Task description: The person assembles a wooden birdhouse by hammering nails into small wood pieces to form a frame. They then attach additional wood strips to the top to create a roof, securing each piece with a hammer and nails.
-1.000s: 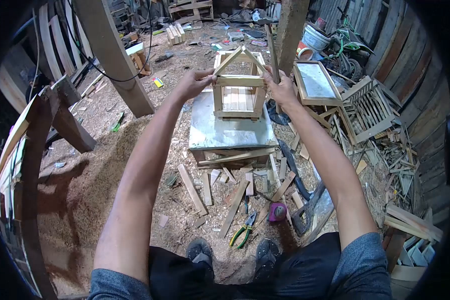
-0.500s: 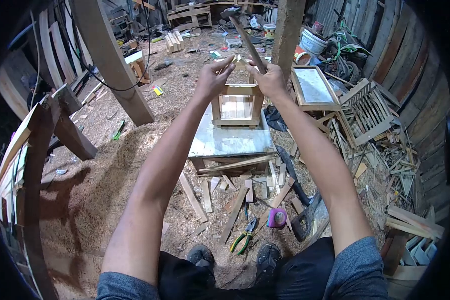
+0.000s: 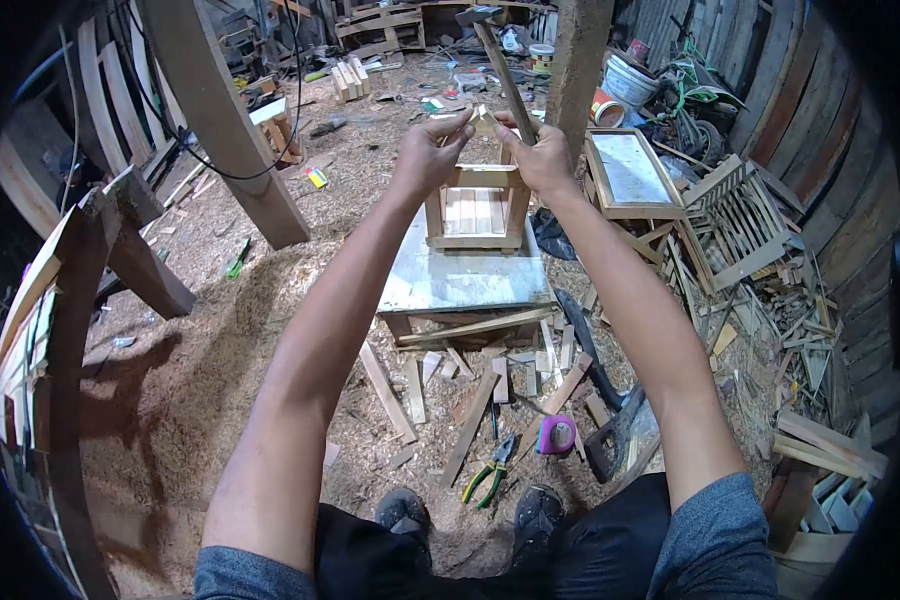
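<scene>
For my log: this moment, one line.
left hand: pinching peak of small wooden house frame; right hand: gripping wooden-handled hammer; frame on metal-topped table

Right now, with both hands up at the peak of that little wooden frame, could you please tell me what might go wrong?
1. The left hand pinches the peak of the wooden frame right beside the right hand, whose grip is on the hammer; a blow could catch that left hand.
2. The frame stands unclamped on the metal-topped table and might shift.
3. Offcuts and pliers lie by the shoes, a possible trip.
</scene>
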The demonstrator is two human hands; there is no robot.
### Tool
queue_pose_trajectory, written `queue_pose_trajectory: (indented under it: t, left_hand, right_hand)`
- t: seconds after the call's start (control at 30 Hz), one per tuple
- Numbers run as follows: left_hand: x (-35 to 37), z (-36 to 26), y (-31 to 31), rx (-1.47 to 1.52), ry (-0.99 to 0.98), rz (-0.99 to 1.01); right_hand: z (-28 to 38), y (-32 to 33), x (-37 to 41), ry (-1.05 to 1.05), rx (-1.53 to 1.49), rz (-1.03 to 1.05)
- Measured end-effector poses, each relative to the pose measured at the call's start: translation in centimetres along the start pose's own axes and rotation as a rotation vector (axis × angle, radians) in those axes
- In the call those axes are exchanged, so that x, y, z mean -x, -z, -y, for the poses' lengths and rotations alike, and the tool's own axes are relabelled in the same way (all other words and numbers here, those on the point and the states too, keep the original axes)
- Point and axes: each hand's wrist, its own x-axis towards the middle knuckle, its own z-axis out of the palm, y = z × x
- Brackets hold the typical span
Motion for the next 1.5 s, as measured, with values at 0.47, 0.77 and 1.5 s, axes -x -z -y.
queue_pose_trajectory:
  t: [0.47,0.77,1.5]
  left_hand:
    - [0.3,0.4,0.5,-0.181,-0.208,-0.073]
    - [1.0,-0.1,3.6,0.039,0.070,0.113]
    - [1.6,0.4,3.4,0.053,0.121,0.104]
  right_hand:
    - [-0.7,1.2,1.6,0.141,0.357,0.039]
    - [1.2,1.3,3.3,0.068,0.429,0.060]
    - [0.2,2.2,3.0,-0.173,0.033,0.058]
